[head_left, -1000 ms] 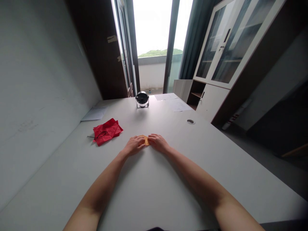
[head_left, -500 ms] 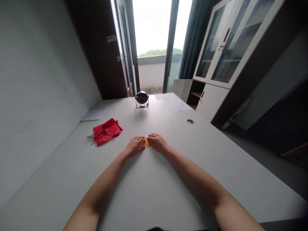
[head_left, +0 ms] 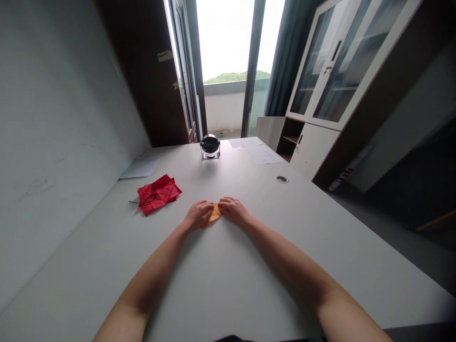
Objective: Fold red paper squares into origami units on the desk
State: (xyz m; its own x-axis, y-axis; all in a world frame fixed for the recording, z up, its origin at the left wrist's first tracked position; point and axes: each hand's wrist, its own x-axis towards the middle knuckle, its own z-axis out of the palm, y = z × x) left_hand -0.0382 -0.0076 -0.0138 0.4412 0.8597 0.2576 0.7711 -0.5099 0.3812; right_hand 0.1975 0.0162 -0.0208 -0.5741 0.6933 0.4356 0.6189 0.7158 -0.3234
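A small folded piece of orange paper [head_left: 213,218] lies on the white table [head_left: 228,275], partly covered by both hands. My left hand [head_left: 198,214] grips its left side, fingers curled over the top edge. On the right side, my right hand [head_left: 233,209] has its fingertips closed on the paper's upper corner. Between the hands a dark crease or slit line shows on the orange surface. Its lower left corner sticks out beneath my left hand. The parts under the fingers are hidden.
Creased red paper sheets [head_left: 166,190] with a thin black cord [head_left: 147,199] on them lie to the left. A round black device on a metal stand [head_left: 210,146] stands at the back. White papers [head_left: 139,167] lie by the wall. A cable hole [head_left: 281,179] is at right.
More of the orange paper shows now, with its lower left corner exposed under my left hand. My left hand has shifted very slightly; my right hand stays nearly in place.
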